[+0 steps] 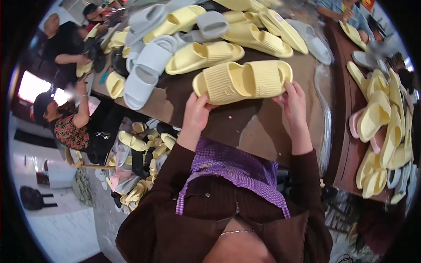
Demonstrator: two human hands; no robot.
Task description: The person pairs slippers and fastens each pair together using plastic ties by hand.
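Note:
A pair of yellow ribbed slippers [226, 85] is held level over the brown worktable, the two straps end to end. My left hand [197, 113] grips the left end, thumb and fingers closed at its lower edge. At the other end my right hand [293, 101] pinches the slippers' edge. Just beyond them lies another yellow slipper pair [199, 57]. A grey slipper pair [147, 72] rests to the left of it, and a yellow pair [258, 39] sits behind.
Yellow and grey slippers heap along the table's [263, 131] far side. At right, a dark red table [344, 144] carries more yellow slippers [377, 116]. A floor pile of slippers [140, 162] lies to the left. Co-workers [66, 48] stand at far left, another person [346, 13] at far right.

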